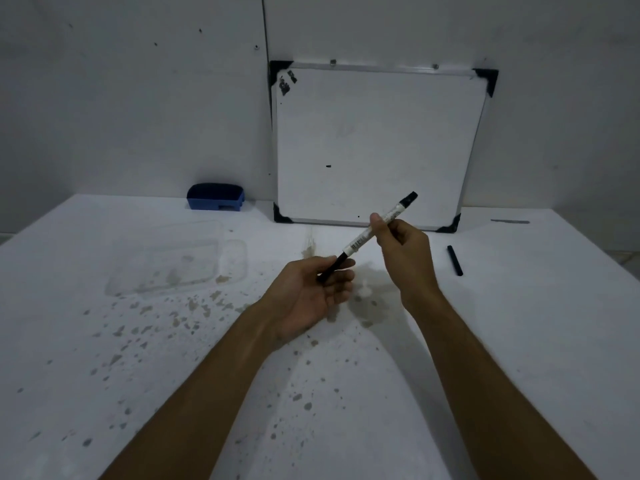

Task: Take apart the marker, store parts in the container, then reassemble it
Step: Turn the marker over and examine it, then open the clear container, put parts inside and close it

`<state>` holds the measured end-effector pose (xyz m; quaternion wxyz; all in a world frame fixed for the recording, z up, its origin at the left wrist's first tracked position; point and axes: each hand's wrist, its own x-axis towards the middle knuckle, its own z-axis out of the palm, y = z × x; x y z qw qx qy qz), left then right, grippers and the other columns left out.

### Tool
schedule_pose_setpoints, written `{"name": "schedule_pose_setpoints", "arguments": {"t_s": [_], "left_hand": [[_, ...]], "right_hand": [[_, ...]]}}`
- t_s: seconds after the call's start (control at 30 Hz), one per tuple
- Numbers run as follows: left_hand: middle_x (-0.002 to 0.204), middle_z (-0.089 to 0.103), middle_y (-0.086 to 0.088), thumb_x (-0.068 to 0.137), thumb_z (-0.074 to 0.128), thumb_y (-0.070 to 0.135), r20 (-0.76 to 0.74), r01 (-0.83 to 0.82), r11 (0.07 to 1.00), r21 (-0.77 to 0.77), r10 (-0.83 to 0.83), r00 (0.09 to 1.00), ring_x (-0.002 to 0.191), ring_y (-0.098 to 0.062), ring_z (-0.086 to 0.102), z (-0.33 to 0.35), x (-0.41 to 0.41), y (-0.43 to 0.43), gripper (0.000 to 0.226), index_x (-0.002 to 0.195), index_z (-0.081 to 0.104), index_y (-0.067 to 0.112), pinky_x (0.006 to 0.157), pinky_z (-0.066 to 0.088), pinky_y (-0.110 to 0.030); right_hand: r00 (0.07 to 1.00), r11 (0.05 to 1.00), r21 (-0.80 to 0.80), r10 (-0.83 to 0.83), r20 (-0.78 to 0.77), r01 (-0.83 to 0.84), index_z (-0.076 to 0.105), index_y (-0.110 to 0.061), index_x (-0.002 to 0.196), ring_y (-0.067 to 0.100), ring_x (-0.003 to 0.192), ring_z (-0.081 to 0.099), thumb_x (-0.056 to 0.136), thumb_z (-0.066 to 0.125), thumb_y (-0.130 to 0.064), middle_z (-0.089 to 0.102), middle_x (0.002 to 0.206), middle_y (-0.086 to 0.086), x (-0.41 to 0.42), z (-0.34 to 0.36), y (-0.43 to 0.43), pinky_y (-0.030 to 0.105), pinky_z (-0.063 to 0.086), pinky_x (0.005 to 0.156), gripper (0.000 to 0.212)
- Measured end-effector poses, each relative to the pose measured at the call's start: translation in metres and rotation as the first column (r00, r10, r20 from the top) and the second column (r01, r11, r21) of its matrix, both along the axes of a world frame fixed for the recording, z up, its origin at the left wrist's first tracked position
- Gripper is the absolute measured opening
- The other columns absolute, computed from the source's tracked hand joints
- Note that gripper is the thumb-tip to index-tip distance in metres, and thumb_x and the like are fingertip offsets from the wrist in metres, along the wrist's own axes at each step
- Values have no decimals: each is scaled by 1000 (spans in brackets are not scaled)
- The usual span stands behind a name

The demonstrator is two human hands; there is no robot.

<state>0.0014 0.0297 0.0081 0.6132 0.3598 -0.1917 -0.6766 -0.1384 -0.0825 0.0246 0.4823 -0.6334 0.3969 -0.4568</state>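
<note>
A white marker point(363, 239) with a printed label and black ends is held slanted above the middle of the table. My right hand point(403, 245) grips its white barrel near the middle. My left hand point(311, 289) lies palm up beneath the lower black end, its fingers curled lightly around that end. The upper end shows a black tip point(409, 199) in front of the whiteboard. A black marker cap point(455, 260) lies on the table to the right of my right hand. A clear plastic container point(173, 258) stands to the left, its clear lid point(235, 258) beside it.
A small whiteboard point(377, 143) leans against the back wall. A blue eraser point(215, 197) sits at the wall, left of the whiteboard. The white table point(104, 341) is speckled with brownish stains. A thin grey strip point(509, 221) lies at the far right.
</note>
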Motion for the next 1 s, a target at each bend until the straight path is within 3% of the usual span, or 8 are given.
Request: {"name": "schedule_pose_setpoints", "arguments": {"t_s": [0.17,0.23,0.3,0.47,0.6,0.73,0.87,1.0], "left_hand": [[73,51,-3,103,46,10,398,-38,999,6,33,917,61,-14,46,-4,5,-4,12,104,56,4,58,37,-27],[74,58,-6,102,51,12,711,-121,993,-3,88,698,63,-16,52,-2,13,-3,13,101,63,7,61,42,-30],[77,63,-7,101,54,13,831,-186,982,-35,132,541,66,-17,55,-1,21,1,13,100,67,11,62,44,-30],[80,70,-4,103,50,18,827,-378,916,-132,312,468,68,-16,58,-4,38,13,17,104,66,12,56,45,-24],[82,75,-5,104,48,19,809,-417,898,-141,348,474,70,-19,62,-7,35,13,18,106,65,10,55,43,-27],[83,77,-3,104,50,19,817,-409,898,-163,356,455,69,-17,63,-16,28,13,17,102,66,14,62,50,-28],[82,77,2,104,50,26,830,-429,886,-173,365,421,64,-11,61,-24,24,8,16,100,64,19,67,51,-33],[86,77,11,104,47,40,918,-444,880,-168,303,254,78,-11,66,-26,17,4,19,109,58,25,75,56,-33]], "right_hand": [[980,959,264,58,192,-108,72,-10,92,10,63,41,94,69,-41,50,68,-4,-13,-8,-3,27,36,62,32],[958,934,338,14,286,-115,74,-12,92,9,64,47,94,70,-35,57,67,-6,-17,-9,-2,27,40,63,24],[944,916,385,-19,330,-116,74,-11,93,11,66,52,94,71,-31,66,72,-3,-20,-10,-1,27,43,65,19],[967,946,321,-35,253,-50,71,-7,112,12,75,66,92,74,-29,80,91,5,-20,-22,8,27,50,69,30],[1000,992,124,-22,-11,23,71,-16,102,12,87,69,97,66,-40,75,93,5,-19,-27,10,28,54,78,25],[993,987,114,114,-12,-112,68,-10,103,21,95,70,103,56,-31,73,95,1,-18,-14,-4,38,58,89,24],[881,964,33,253,-399,-262,64,-12,109,23,93,68,105,46,-45,70,97,6,-13,-9,-12,44,54,91,38],[753,945,-139,141,-643,-296,62,-15,113,16,69,60,103,53,-42,65,73,2,-3,-12,-9,35,46,72,30]]}}
